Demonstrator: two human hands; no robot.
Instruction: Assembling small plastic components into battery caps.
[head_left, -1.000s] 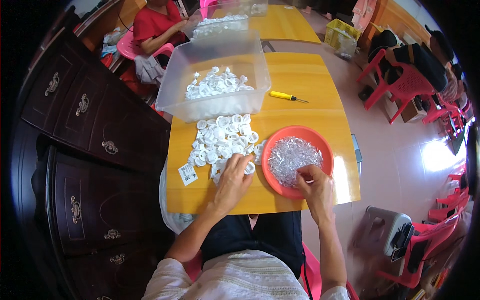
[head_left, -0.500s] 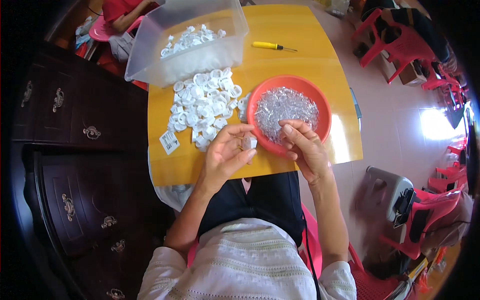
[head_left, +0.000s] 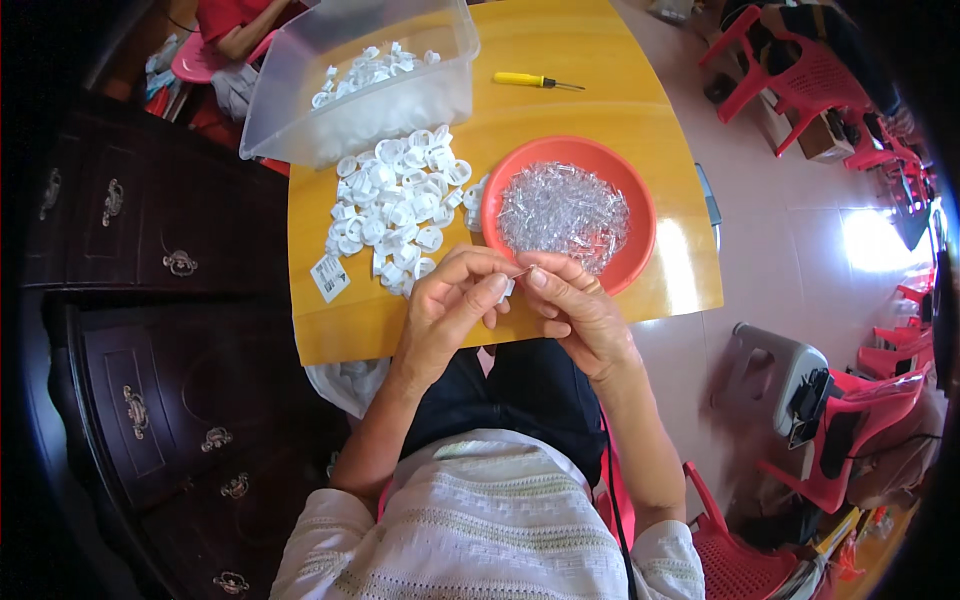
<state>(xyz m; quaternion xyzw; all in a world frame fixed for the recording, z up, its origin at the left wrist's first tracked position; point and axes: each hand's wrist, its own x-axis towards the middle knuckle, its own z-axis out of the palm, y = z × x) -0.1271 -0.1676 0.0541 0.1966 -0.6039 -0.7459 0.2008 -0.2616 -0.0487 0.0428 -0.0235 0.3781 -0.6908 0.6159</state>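
Observation:
My left hand [head_left: 450, 308] is closed on a small white plastic part [head_left: 507, 289], mostly hidden by the fingers. My right hand [head_left: 580, 310] pinches a thin clear pin-like piece [head_left: 524, 271], and its tip meets the left fingertips at the white part. Just beyond the right hand stands a round red bowl [head_left: 640, 262] holding a heap of small clear plastic pieces [head_left: 565, 212]. Left of the bowl, loose white ring-shaped parts [head_left: 400, 190] lie piled on the yellow table [head_left: 590, 60].
Behind the pile stands a translucent plastic bin [head_left: 400, 115] with more white parts inside. A yellow-handled screwdriver [head_left: 520, 80] lies at the back of the table. A printed white label [head_left: 329, 278] is at the left. Dark drawers [head_left: 160, 380] line the left side; a person [head_left: 235, 30] sits beyond the bin.
My right hand has moved left from the bowl's near edge to meet my left hand. The thin clear piece now shows between the fingertips. The view has shifted slightly.

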